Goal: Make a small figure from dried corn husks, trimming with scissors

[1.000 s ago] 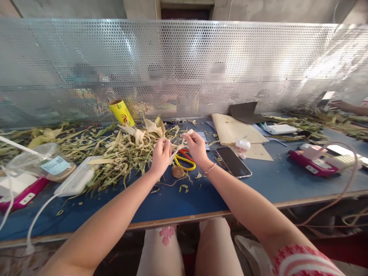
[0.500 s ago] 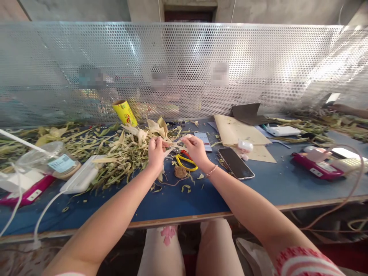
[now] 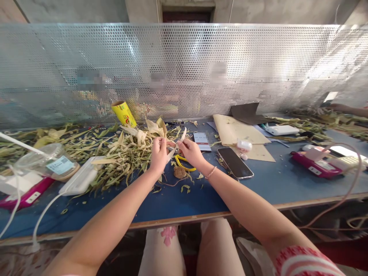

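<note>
Pale strip (image 3: 183, 134) in R hand (image 3: 191, 152), juts abv it.

On the table (image 3: 178, 205), leaves (image 3: 115, 166) lie left of the phone (image 3: 235, 163).

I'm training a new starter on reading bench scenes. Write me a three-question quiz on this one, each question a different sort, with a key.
1. True or false: the phone lies nearer the right hand than the left hand.
2. Multiple choice: what sticks up from the right hand's pinching grip?
A) a pen
B) a pale strip
C) a white cable
3. Fill in the blank: the tilted tube at the back of the leaf heap is mainly ____ in colour.

Key: 1. True. 2. B. 3. Yellow.
</note>
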A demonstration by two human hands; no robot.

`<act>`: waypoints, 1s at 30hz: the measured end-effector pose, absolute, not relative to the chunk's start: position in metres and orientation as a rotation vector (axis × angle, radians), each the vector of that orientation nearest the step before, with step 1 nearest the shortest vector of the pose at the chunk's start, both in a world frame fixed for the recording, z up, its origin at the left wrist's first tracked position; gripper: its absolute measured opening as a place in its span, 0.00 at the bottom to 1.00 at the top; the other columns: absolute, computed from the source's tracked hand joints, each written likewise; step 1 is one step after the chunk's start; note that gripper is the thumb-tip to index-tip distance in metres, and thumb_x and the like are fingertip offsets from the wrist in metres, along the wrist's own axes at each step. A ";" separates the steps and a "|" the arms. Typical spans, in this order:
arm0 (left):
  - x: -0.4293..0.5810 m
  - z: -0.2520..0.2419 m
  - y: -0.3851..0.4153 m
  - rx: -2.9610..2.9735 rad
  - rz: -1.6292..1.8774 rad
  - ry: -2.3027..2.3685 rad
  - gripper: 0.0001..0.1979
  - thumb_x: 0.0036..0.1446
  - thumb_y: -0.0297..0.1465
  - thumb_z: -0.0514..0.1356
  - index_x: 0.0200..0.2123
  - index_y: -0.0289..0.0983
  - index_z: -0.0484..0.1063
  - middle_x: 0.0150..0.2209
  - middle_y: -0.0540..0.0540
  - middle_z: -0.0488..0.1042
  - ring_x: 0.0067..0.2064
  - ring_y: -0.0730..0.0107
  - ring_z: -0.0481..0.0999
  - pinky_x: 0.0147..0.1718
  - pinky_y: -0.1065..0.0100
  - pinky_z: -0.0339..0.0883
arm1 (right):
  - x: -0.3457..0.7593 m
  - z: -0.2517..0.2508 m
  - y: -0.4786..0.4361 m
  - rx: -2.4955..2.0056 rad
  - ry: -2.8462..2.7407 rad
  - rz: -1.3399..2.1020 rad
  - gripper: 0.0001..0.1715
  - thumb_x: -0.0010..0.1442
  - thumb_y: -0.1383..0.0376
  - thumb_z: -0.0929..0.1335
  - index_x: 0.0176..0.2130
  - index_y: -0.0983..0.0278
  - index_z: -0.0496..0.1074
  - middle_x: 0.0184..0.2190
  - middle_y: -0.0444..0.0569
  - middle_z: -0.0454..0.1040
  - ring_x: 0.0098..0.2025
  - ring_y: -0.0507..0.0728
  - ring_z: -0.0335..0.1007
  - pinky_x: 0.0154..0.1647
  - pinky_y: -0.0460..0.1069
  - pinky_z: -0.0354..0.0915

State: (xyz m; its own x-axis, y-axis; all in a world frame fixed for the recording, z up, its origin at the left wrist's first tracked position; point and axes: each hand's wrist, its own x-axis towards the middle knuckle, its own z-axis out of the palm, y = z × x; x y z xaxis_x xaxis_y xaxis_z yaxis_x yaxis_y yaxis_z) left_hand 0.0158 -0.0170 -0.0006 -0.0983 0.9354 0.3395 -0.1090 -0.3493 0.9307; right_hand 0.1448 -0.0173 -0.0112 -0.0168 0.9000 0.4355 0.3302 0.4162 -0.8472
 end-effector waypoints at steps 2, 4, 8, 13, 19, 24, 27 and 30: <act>0.020 0.001 -0.019 1.240 1.566 0.934 0.11 0.46 0.36 0.61 0.31 0.39 0.62 0.27 0.51 0.72 0.30 0.76 0.72 0.30 0.73 0.65 | 0.145 -0.009 -0.019 -1.137 -1.564 0.600 0.17 0.56 0.56 0.59 0.22 0.63 0.58 0.17 0.41 0.63 0.21 0.48 0.58 0.24 0.44 0.53; 0.023 0.002 -0.019 1.116 1.539 0.884 0.14 0.41 0.33 0.64 0.31 0.37 0.63 0.26 0.52 0.72 0.30 0.76 0.73 0.32 0.72 0.66 | 0.145 -0.006 -0.021 -1.150 -1.537 0.572 0.17 0.57 0.56 0.59 0.22 0.63 0.57 0.16 0.40 0.61 0.20 0.48 0.56 0.24 0.44 0.53; 0.027 0.003 -0.018 0.928 1.369 0.809 0.15 0.35 0.30 0.67 0.26 0.35 0.64 0.23 0.51 0.72 0.26 0.76 0.72 0.29 0.72 0.65 | 0.146 -0.006 -0.017 -1.138 -1.435 0.616 0.17 0.56 0.56 0.59 0.21 0.62 0.55 0.14 0.38 0.58 0.19 0.48 0.55 0.24 0.44 0.53; 0.025 -0.001 -0.018 1.156 1.236 0.880 0.10 0.40 0.34 0.65 0.24 0.34 0.69 0.20 0.50 0.70 0.23 0.76 0.69 0.25 0.72 0.64 | 0.145 -0.011 -0.012 -1.094 -1.381 0.763 0.19 0.56 0.54 0.59 0.20 0.62 0.54 0.12 0.38 0.56 0.17 0.48 0.52 0.21 0.45 0.51; 0.022 0.001 -0.023 1.742 1.318 1.116 0.05 0.44 0.30 0.61 0.23 0.35 0.68 0.22 0.49 0.70 0.26 0.72 0.70 0.27 0.71 0.63 | 0.143 -0.006 -0.018 -1.116 -1.498 0.644 0.15 0.55 0.57 0.59 0.21 0.62 0.55 0.15 0.38 0.56 0.21 0.48 0.52 0.24 0.45 0.51; 0.024 0.000 -0.023 1.627 1.311 1.075 0.05 0.47 0.30 0.58 0.26 0.36 0.63 0.24 0.51 0.69 0.25 0.74 0.71 0.27 0.70 0.66 | 0.144 -0.006 -0.019 -1.127 -1.545 0.565 0.13 0.54 0.59 0.60 0.22 0.62 0.55 0.17 0.39 0.58 0.22 0.48 0.52 0.25 0.45 0.51; 0.024 -0.004 -0.021 1.551 1.371 1.028 0.08 0.48 0.32 0.58 0.29 0.37 0.61 0.24 0.53 0.68 0.23 0.76 0.70 0.26 0.71 0.66 | 0.144 -0.011 -0.017 -1.066 -1.534 0.602 0.11 0.54 0.58 0.61 0.27 0.62 0.58 0.18 0.38 0.60 0.21 0.49 0.54 0.24 0.45 0.52; 0.024 -0.005 -0.021 1.535 1.405 1.042 0.09 0.50 0.35 0.57 0.33 0.38 0.60 0.24 0.52 0.69 0.22 0.75 0.70 0.25 0.70 0.66 | 0.143 -0.014 -0.015 -1.021 -1.504 0.668 0.10 0.54 0.57 0.61 0.29 0.62 0.58 0.17 0.37 0.60 0.20 0.49 0.55 0.23 0.45 0.52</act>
